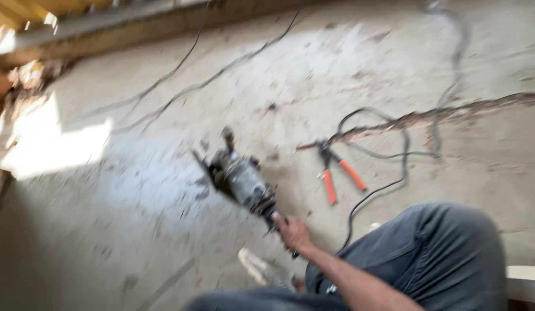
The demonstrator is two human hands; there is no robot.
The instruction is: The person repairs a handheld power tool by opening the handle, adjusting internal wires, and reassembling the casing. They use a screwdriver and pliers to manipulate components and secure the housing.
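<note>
Power tool point(240, 179): grey, blurred, perhaps a grinder; I see it just above the dusty concrete floor point(135, 230).
Right hand point(293, 233): fingers closed around the tool's rear handle.
Left hand: out of my view.
Nearby: orange-handled pliers point(335, 171), black cable point(382, 187).

Concrete floor point(135, 230), dusty and scuffed. Orange-handled pliers point(336, 173) lie on it just beyond the fingers point(286, 222). A black cable point(388, 185) loops past the pliers; thinner wires point(181, 63) run farther off.
</note>
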